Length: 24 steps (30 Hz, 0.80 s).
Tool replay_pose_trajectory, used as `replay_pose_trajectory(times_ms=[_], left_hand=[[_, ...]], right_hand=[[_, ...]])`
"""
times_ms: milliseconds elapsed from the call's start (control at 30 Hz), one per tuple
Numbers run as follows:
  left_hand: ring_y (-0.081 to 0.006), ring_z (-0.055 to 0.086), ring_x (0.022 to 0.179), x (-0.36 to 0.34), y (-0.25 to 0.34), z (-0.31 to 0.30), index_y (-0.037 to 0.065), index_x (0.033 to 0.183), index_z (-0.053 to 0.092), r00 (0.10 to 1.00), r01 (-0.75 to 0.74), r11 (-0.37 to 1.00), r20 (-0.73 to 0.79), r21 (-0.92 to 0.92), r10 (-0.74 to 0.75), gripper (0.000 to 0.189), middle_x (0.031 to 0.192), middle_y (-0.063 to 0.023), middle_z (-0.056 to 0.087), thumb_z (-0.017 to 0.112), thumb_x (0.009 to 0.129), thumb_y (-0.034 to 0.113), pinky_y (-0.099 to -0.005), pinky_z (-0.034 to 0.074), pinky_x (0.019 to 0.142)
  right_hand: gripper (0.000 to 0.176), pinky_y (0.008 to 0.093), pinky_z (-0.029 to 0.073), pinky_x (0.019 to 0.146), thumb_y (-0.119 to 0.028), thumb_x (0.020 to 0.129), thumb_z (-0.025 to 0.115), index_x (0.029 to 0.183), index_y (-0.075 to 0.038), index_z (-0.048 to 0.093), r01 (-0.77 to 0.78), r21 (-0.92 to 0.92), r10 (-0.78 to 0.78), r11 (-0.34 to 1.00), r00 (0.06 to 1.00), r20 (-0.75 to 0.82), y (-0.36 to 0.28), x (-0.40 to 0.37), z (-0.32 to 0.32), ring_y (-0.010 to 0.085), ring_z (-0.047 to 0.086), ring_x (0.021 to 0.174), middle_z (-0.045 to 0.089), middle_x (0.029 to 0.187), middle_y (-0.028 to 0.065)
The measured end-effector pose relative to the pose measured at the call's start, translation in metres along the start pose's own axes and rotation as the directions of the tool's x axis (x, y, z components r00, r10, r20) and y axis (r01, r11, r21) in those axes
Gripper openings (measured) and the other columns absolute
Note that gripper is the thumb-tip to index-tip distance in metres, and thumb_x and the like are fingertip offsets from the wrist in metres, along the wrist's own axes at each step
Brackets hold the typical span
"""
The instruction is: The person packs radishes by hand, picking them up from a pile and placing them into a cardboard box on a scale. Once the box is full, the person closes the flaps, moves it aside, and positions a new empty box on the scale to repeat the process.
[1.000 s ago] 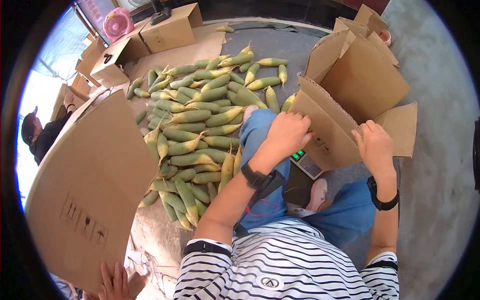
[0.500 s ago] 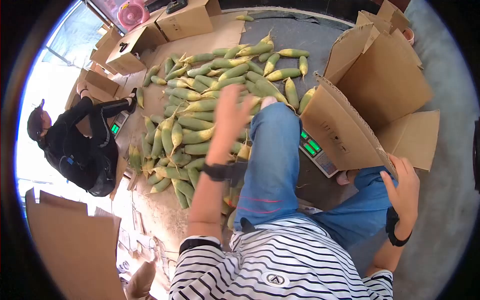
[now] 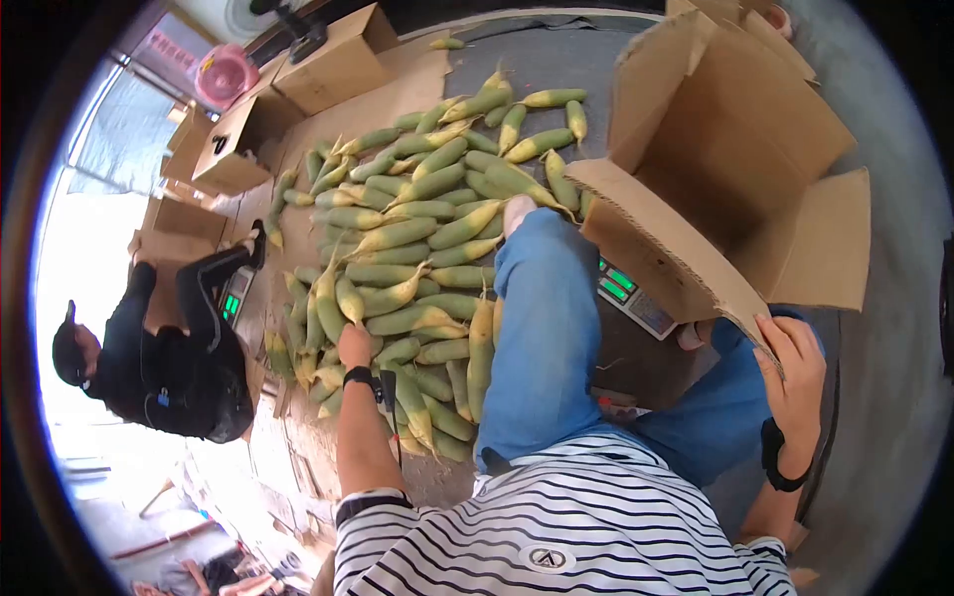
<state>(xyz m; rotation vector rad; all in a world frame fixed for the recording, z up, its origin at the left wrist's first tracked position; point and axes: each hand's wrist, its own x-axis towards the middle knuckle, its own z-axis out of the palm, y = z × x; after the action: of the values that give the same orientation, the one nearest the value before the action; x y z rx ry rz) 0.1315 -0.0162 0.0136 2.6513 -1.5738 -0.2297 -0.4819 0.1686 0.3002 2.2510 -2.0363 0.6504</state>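
Note:
My left hand point(image 3: 355, 345) is at the near left part of a heap of green radishes point(image 3: 397, 233), closed at the pale yellow end of one green radish point(image 3: 349, 300). Its fingers are partly hidden. On the right, my right hand point(image 3: 795, 363) grips the near flap edge of an open cardboard box point(image 3: 740, 149), thumb on one side and fingers on the other. The box is tilted and its mouth faces up and toward me; I see no radish in it. Beneath it a digital scale point(image 3: 648, 316) shows green digits.
A person in black point(image 3: 169, 348) sits at the left beside another scale point(image 3: 235, 295) and a box. More cardboard boxes point(image 3: 333, 65) and a pink fan point(image 3: 225, 76) stand at the back left. My bent knee point(image 3: 547, 318) lies between the heap and the scale.
My left hand has moved from above the middle of the heap down and left to a radish. My right hand stays on the box flap. The view has shifted slightly.

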Motion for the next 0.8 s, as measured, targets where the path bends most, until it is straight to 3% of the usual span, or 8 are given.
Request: replay_pose_trajectory(times_ms=[167, 400, 533, 600, 667, 733, 767, 800], left_hand=[[-0.0460, 0.058, 0.074, -0.013, 0.058, 0.021, -0.008, 0.080, 0.059, 0.952, -0.302, 0.905, -0.141, -0.298, 0.271, 0.050, 0.080, -0.0254, 0.063, 0.044, 0.095, 0.038, -0.0513, 0.045, 0.070], [-0.0173, 0.048, 0.054, -0.015, 0.127, -0.090, 0.001, 0.070, 0.055, 0.997, 0.031, 0.322, 0.053, -0.946, 0.061, 0.037, 0.065, -0.0099, 0.058, 0.039, 0.095, 0.024, -0.0286, 0.040, 0.055], [-0.0153, 0.050, 0.069, -0.101, 0.212, -0.214, 0.001, 0.076, 0.055, 0.898, -0.409, 0.316, -0.316, -0.856, 0.307, 0.032, 0.073, -0.0080, 0.055, 0.039, 0.095, 0.020, -0.0281, 0.042, 0.067], [-0.0174, 0.052, 0.073, -0.131, 0.239, -0.249, -0.001, 0.080, 0.054, 0.738, -0.615, 0.067, -0.544, -0.786, 0.399, 0.032, 0.076, -0.0081, 0.055, 0.039, 0.097, 0.022, -0.0303, 0.044, 0.072], [-0.0206, 0.053, 0.075, -0.179, 0.275, -0.291, -0.002, 0.083, 0.053, 0.758, -0.577, -0.138, -0.590, -0.805, 0.276, 0.033, 0.075, -0.0077, 0.053, 0.039, 0.099, 0.024, -0.0351, 0.046, 0.079], [-0.0237, 0.054, 0.086, -0.183, 0.279, -0.311, -0.002, 0.085, 0.055, 0.478, -0.488, -0.520, -0.713, -0.701, 0.513, 0.034, 0.083, -0.0083, 0.055, 0.036, 0.100, 0.024, -0.0380, 0.042, 0.088], [-0.0263, 0.052, 0.092, -0.179, 0.287, -0.318, -0.002, 0.087, 0.054, 0.449, -0.328, -0.645, -0.715, -0.690, 0.536, 0.034, 0.082, -0.0098, 0.054, 0.035, 0.100, 0.023, -0.0409, 0.040, 0.091], [-0.0257, 0.053, 0.095, -0.199, 0.314, -0.324, -0.001, 0.087, 0.054, 0.617, -0.292, -0.676, -0.673, -0.677, 0.407, 0.032, 0.082, -0.0102, 0.054, 0.037, 0.100, 0.023, -0.0412, 0.040, 0.092]], right_hand=[[0.042, 0.0361, 0.049, 0.072, -0.008, 0.067, 0.072, 0.108, -0.005, 0.065, -0.009, -0.037, 0.007, 0.999, 0.998, -0.060, -0.005, -0.001, 0.002, 0.0288, 0.059, 0.085, 0.060, 0.095, 0.0105], [0.039, 0.0330, 0.049, 0.067, -0.014, 0.067, 0.072, 0.105, -0.009, 0.066, 0.024, -0.067, -0.033, 0.997, 0.989, -0.143, -0.004, -0.015, 0.018, 0.0233, 0.057, 0.077, 0.058, 0.089, 0.0064], [0.036, 0.0334, 0.048, 0.066, -0.011, 0.071, 0.071, 0.107, -0.008, 0.067, 0.012, -0.026, -0.016, 1.000, 0.985, -0.171, 0.001, -0.021, 0.019, 0.0241, 0.057, 0.077, 0.060, 0.091, 0.0070], [0.035, 0.0332, 0.048, 0.066, -0.012, 0.071, 0.070, 0.106, -0.009, 0.067, 0.002, -0.034, -0.008, 0.999, 0.981, -0.194, 0.002, -0.026, 0.024, 0.0236, 0.058, 0.078, 0.060, 0.091, 0.0064], [0.034, 0.0331, 0.048, 0.066, -0.012, 0.072, 0.070, 0.105, -0.009, 0.067, -0.011, -0.048, 0.000, 0.999, 0.976, -0.219, 0.002, -0.028, 0.028, 0.0231, 0.058, 0.078, 0.060, 0.091, 0.0059], [0.031, 0.0322, 0.048, 0.065, -0.012, 0.072, 0.068, 0.103, -0.010, 0.067, 0.005, -0.037, -0.013, 0.999, 0.972, -0.234, 0.004, -0.031, 0.031, 0.0220, 0.058, 0.078, 0.060, 0.088, 0.0048], [0.031, 0.0322, 0.048, 0.065, -0.012, 0.072, 0.068, 0.103, -0.010, 0.067, -0.029, -0.056, 0.015, 0.998, 0.972, -0.234, 0.004, -0.031, 0.032, 0.0220, 0.058, 0.078, 0.060, 0.088, 0.0048], [0.026, 0.0319, 0.047, 0.063, -0.014, 0.074, 0.064, 0.100, -0.010, 0.064, 0.002, -0.061, -0.018, 0.998, 0.964, -0.266, 0.006, -0.030, 0.034, 0.0211, 0.057, 0.076, 0.055, 0.082, 0.0040]])
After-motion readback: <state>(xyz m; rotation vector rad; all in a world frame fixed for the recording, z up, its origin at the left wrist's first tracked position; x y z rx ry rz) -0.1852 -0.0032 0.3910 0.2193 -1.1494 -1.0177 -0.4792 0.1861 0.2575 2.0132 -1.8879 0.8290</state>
